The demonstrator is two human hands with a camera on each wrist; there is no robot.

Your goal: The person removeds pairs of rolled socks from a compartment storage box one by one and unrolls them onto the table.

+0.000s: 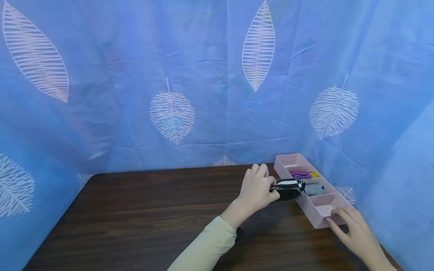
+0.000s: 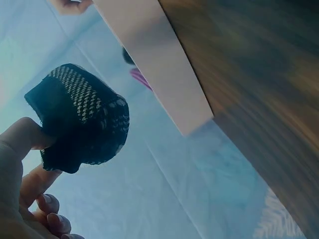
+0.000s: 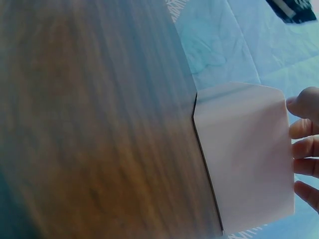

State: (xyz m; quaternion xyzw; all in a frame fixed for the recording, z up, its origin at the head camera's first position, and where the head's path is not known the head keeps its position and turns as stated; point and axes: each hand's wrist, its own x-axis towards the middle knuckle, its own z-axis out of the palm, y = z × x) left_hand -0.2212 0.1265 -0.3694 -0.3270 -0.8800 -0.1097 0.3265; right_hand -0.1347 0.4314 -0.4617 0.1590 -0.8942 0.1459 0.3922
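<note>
My left hand (image 1: 255, 188) pinches a black-and-white cloth bundle (image 1: 288, 188). Just right of that grip stands a pink tray (image 1: 308, 214) holding a grey bundle (image 1: 314, 189). Further right, my right hand (image 1: 354, 231) meets the tray's near rim; whether it grips, I cannot tell. Beyond hangs a blue curtain (image 1: 210, 67).

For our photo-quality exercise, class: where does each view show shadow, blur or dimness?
Head: leaf prints crisp on the curtain, soft shadow on the table near the left forearm; left wrist: cloth bundle very dark, a grey shadow across the box, table grain smeared; right wrist: table grain soft, lower left corner dim.
</note>
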